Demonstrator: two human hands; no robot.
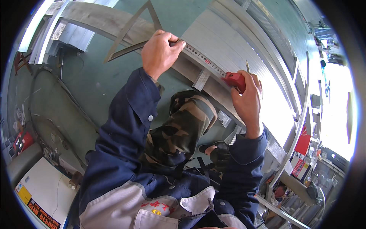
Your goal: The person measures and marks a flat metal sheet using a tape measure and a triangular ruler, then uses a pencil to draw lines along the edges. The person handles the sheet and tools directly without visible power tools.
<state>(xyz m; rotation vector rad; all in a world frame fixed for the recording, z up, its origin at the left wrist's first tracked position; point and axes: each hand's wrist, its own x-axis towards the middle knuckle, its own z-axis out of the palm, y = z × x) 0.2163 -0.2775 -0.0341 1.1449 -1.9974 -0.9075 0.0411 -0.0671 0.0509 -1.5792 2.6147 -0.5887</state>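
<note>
Nearest the lens: dark blue jacket with grey panels, both sleeves reaching up into the view. Between the sleeves, a raised knee in camouflage trousers (183, 126), a dark sandal (217, 152) just below right of it.

Left hand (162, 51): closed, fingers curled down, pinning the free end of the measuring tape blade (204, 60) against the metal profile (190, 70). Knuckles face the camera; the tape's tip is hidden under the fingers.

Right hand (248, 99): closed around the red tape measure case (234, 81), thumb side toward the blade. A pencil (247, 67) sticks up from the same hand, point upward; which fingers hold it, cannot tell.

Tape blade spans the gap between the two hands, pulled out, lying flat along the top of the profile. Long axis runs from upper left down to lower right, following the profile's edge. Numbered face is up. Case sits at the lower-right end, free end at the upper left.

Beyond the left hand: a large metal set square (131, 32), triangular, lying across a long pale beam (95, 21) over the green floor (87, 76).

Farther right: stacked long pale metal sheets and profiles (236, 38), running the same diagonal, washed out by bright light at the far right.
</note>
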